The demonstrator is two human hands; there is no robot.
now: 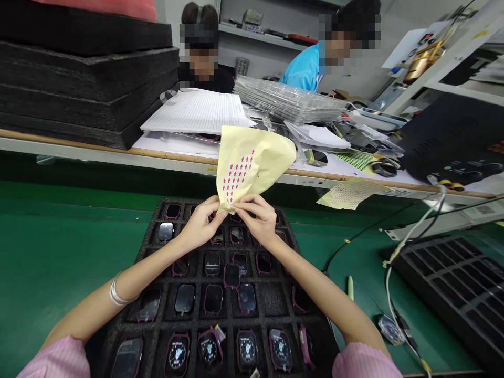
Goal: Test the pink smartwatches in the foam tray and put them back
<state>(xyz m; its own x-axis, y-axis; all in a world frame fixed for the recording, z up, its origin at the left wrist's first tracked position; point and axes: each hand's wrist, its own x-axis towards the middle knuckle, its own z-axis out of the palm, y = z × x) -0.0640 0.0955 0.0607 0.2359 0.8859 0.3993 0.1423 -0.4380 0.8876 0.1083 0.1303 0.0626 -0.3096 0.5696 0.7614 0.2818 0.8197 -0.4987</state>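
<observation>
A yellow sticker sheet [271,157] with rows of small red arrow stickers hangs between my hands, bent and creased. My left hand [200,223] pinches its lower edge from the left. From the right, the fingers of my right hand [258,218] close on the same edge, close beside the left fingertips. Below both hands lies a black foam tray [271,299] divided into compartments, with several smartwatches [247,349] in them. Some watch screens are lit and others are dark. One watch [232,275] lies across a divider, partly over another.
A raised shelf [173,160] runs behind the tray, bearing stacked black foam [79,79], papers [200,110] and clear plastic trays [291,97]. Another arrow sheet [350,194] hangs off its edge. Cables [389,283] and a second black tray [452,283] are at right. Two people sit beyond.
</observation>
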